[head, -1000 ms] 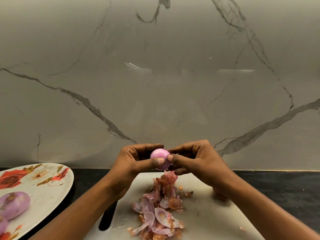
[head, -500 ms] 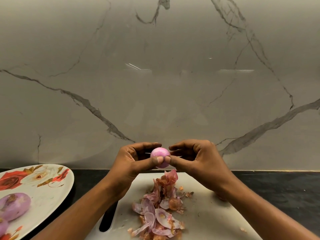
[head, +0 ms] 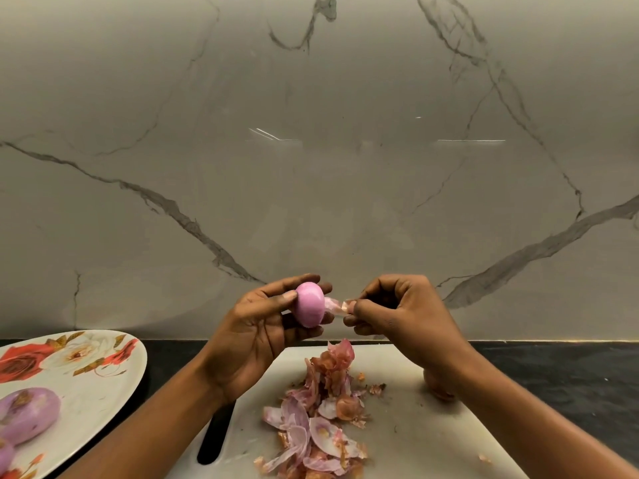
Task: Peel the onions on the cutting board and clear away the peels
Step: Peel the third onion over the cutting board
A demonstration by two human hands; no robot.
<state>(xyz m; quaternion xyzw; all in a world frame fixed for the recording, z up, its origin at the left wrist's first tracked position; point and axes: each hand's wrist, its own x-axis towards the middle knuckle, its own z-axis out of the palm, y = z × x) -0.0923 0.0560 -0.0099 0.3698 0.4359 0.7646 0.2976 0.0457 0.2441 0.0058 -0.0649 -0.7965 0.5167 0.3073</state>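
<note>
My left hand (head: 256,326) grips a small pink peeled onion (head: 309,304) above the far edge of the white cutting board (head: 415,426). My right hand (head: 397,312) pinches a thin strip of peel (head: 337,305) that still hangs from the onion's right side. A pile of pink and brown peels (head: 318,416) lies in the middle of the board. Part of another unpeeled onion (head: 436,387) shows on the board behind my right wrist.
A white plate with a rose pattern (head: 90,385) sits at the left on the black counter (head: 570,375), holding two peeled purple onions (head: 27,414). A marble wall (head: 311,167) rises just behind the board.
My hands have moved apart. The right hand has pulled a strip of peel off to the right, and the left hand has turned the onion.
</note>
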